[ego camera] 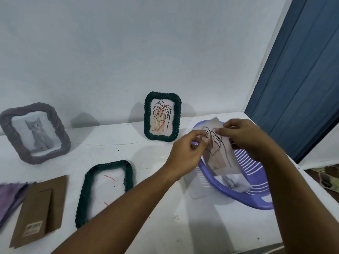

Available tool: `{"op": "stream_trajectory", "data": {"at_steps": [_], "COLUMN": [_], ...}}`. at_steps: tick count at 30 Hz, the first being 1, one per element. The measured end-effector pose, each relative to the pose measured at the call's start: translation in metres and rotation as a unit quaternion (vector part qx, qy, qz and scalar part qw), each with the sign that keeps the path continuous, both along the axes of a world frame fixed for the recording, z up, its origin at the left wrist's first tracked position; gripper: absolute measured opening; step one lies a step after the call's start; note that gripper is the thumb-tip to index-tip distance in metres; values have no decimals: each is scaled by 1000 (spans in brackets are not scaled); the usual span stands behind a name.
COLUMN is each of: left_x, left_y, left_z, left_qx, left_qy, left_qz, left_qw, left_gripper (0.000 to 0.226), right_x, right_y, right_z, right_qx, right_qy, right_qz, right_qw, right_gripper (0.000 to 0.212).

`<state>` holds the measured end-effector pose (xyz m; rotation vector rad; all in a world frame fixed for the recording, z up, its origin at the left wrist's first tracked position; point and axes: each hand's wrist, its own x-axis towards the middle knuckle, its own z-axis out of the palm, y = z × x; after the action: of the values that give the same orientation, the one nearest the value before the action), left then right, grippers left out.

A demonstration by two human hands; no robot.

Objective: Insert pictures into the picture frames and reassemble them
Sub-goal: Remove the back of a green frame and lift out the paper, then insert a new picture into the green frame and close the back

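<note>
Both hands hold a leaf-drawing picture (221, 158) up over the purple basket (245, 193). My left hand (187, 153) pinches its upper left edge, and my right hand (244, 136) pinches its top right. An empty dark green woven frame (86, 193) lies flat on the white table, left of my left forearm. Its brown backing board (38, 208) with a stand lies further left. A finished dark green frame (162, 116) with a leaf drawing stands against the wall. A grey woven frame (34, 132) with a cat photo stands at the left.
A clear plastic sheet (198, 184) lies on the table, partly under the basket's left rim. More papers (234, 182) lie inside the basket. A purple cloth (9, 195) is at the far left edge. A blue door (302, 79) is on the right, past the table edge.
</note>
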<state>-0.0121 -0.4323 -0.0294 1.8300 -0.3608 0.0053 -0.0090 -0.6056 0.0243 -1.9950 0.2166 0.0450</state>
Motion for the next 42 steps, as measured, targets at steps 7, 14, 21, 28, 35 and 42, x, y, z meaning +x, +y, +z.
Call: {"op": "stream_trajectory", "data": {"at_steps": [7,14,21,28,35,42], "left_x": [-1,2,-14,-42,-61,-60], "left_y": [14,73,160,239,272,274], "left_z": [14,22,17,-16,-39,-48], "left_qx": [-210,-257,-204,-40,139,175], "left_qy": [147,126,95,134,176,180], "left_qz": [-37,30,90,171,146,130], "left_qw": [966,958,970,975,964,959], "left_gripper": [31,40,53,21,29,32], "right_x": [-10,-6,-4,-13,-23,-23], "right_y": [32,62,127,196,231,238], "right_z": [-7,-19,-34,-77,-109,-110], "right_qx": [152,60,176,52,-82,-175], "right_qy": [-31,-86,-106,-19,2,22], "right_qz": [60,67,128,208,248,272], "right_qw": [986,992,970,977,965,946], "right_gripper": [33,26,24,28,26,35]}}
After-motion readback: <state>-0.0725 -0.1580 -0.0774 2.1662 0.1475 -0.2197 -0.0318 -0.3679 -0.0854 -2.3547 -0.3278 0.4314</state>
